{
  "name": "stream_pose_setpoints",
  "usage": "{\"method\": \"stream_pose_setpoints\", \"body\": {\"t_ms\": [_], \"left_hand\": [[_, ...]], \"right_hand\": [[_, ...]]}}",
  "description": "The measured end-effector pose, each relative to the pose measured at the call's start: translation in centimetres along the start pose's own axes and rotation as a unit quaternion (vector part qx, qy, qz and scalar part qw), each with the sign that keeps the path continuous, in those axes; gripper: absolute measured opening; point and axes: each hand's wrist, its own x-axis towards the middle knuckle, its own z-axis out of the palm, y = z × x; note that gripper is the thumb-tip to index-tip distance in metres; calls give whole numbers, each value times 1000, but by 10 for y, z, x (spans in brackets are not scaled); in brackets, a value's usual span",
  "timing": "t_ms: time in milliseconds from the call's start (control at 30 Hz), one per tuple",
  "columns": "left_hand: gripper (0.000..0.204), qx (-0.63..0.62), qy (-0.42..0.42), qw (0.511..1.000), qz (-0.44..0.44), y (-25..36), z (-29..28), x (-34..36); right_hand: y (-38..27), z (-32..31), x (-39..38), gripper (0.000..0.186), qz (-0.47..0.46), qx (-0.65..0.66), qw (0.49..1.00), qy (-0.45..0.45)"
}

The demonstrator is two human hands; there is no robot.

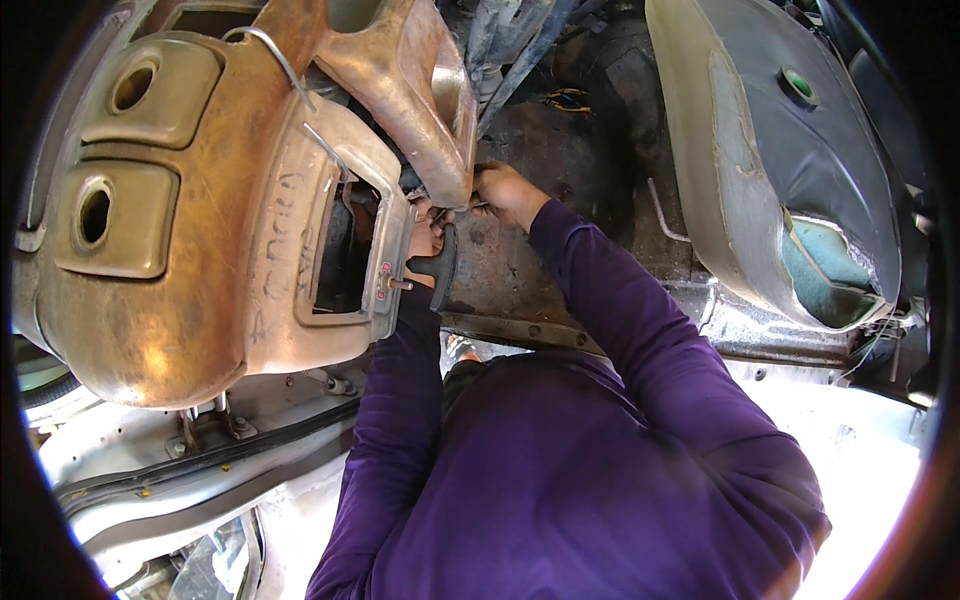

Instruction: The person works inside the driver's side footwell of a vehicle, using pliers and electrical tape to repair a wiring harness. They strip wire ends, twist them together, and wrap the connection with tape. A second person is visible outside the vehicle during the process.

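Observation:
My right hand (508,192) is at the lower tip of the brown centre console (452,165), its fingers closed in a pinch on something too small and too hidden to name. Close to its left, my left hand (424,238) reaches up behind the edge of the worn tan dashboard (205,230). Its fingers are bent near the same console tip, and the dashboard partly covers them, so their grip cannot be made out. A dark curved strip (446,270) lies beside my left wrist. Near it, a threaded stud (400,285) sticks out of the dashboard frame.
On the dark, dirty car floor (560,250) lies a tool with yellow and black handles (568,99). A black seat (800,130) with torn covering stands at the right. A bent metal rod (662,212) rises by it. The door sill (520,330) runs close in front of me.

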Motion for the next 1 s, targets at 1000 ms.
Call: {"method": "stream_pose_setpoints", "body": {"t_ms": [1000], "left_hand": [[38, -222, 7, 974, 53, -45, -1, 6]], "right_hand": [[-63, -51, -183, 24, -269, -686, 657, 155]]}}
